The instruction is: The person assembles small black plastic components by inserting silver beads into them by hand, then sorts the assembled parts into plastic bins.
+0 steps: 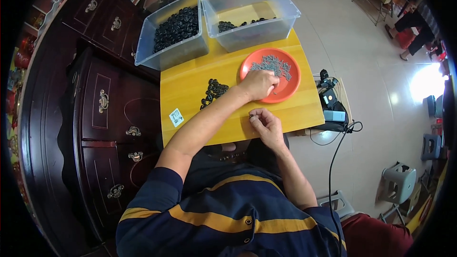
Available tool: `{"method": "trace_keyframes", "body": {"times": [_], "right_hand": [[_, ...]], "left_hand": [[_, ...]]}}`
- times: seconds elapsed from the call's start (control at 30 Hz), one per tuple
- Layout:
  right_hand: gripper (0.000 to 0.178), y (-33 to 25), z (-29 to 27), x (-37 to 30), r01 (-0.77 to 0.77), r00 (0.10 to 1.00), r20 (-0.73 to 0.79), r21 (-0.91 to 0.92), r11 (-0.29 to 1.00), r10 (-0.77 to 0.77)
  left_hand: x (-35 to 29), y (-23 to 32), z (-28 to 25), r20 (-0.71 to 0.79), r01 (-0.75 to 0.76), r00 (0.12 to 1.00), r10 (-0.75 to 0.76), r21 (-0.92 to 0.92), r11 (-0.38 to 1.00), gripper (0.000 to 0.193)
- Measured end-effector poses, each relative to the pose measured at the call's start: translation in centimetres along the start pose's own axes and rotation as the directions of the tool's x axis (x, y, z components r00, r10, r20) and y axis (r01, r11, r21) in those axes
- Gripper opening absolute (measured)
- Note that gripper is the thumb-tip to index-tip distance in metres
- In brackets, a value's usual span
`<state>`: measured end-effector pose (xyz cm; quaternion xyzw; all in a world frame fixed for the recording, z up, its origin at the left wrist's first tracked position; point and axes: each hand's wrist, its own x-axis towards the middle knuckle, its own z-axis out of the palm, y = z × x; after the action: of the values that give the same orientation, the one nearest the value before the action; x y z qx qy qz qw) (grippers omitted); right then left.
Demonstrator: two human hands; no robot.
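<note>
My left hand (259,84) reaches over the near left rim of an orange-red round plate (294,88), its fingers curled together inside. Whatever those fingertips may hold is hidden. Many small thin grey pieces (273,63) lie heaped in the plate, just beyond the fingers. Near the table's front edge, my right hand (267,126) pinches a small dark part (251,116) between thumb and fingers. A loose pile of small black ring-like parts (214,90) rests on the yellow table (190,81), left of the plate and beyond my left forearm.
Two clear plastic bins stand at the table's far side: the left bin (143,54) holds many black parts, the right bin (247,35) fewer. A white printed label (176,117) lies at left. Dark wooden cabinets (102,90) flank the table. Cables and a black bag (328,100) sit right.
</note>
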<state>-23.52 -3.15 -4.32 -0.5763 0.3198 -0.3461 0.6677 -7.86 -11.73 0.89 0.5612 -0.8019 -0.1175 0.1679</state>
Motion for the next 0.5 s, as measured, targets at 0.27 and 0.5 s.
{"method": "trace_keyframes", "body": {"times": [0.27,0.5], "right_hand": [[0.013,-0.4,-0.1,0.0,0.03,0.999,0.031,-0.043,0.999,-0.028],[0.012,-0.4,0.2,-0.1,0.043,0.999,0.003,0.001,0.999,-0.043]], "left_hand": [[0.6,0.8,-0.1,0.133,-0.099,0.987,0.091,0.053,0.994,0.002],[1.6,0.4,0.4,0.229,-0.205,0.959,0.165,0.166,0.965,0.01]]}}
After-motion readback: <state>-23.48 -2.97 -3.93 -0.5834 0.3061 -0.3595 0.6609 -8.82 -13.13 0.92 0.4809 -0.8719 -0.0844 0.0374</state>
